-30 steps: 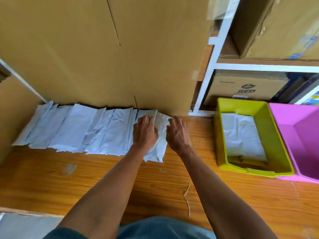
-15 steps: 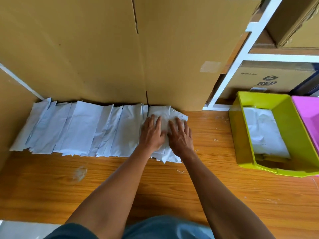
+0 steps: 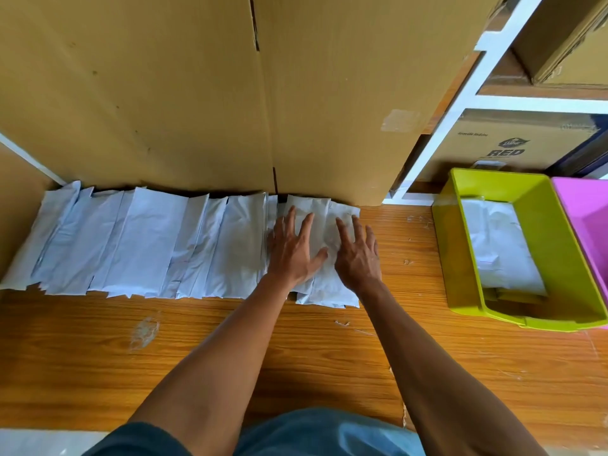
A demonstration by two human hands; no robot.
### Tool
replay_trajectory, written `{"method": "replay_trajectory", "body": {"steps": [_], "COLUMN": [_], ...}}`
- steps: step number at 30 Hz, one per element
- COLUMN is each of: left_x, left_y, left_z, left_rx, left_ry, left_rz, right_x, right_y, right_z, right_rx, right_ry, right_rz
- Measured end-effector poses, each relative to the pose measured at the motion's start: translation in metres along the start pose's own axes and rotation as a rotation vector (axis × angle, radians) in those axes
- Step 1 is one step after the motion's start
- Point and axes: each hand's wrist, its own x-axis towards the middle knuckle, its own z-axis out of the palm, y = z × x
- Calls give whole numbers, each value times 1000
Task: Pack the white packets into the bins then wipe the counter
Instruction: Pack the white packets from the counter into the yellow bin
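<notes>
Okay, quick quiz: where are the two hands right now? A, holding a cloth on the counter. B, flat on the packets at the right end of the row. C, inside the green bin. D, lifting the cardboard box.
B: the left hand and right hand lie with spread fingers on the packets at the row's right end.

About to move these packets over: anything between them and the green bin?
Nothing visible. Both hands, left hand and right hand, lie flat on the end white packets. Only bare counter separates them from the green bin, which already holds packets.
</notes>
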Motion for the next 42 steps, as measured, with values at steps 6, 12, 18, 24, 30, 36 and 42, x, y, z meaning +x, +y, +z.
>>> {"method": "replay_trajectory", "body": {"steps": [6, 12, 18, 24, 30, 36, 42], "left_x": [6, 5, 3, 2, 2, -5, -9], "left_y": [3, 2, 6, 5, 6, 6, 6], "left_z": [-4, -3, 3, 5, 8, 12, 10], "left_rx": [29, 23, 62, 138, 161, 147, 134], "left_ry": [-91, -52, -65, -91, -94, -55, -24], "left_rz": [-7, -48, -29, 65, 68, 60, 58], "right_x": [3, 4, 7, 15, 13, 8, 3], "right_y": [-6, 0, 2, 6, 7, 12, 19], "right_z": [19, 15, 24, 26, 23, 25, 17], "right_rx": [26, 43, 64, 17, -22, -26, -35], "right_ry": [-81, -75, -46, -3, 22, -13, -22], "right_rz": [-48, 35, 55, 13, -21, -80, -70]}}
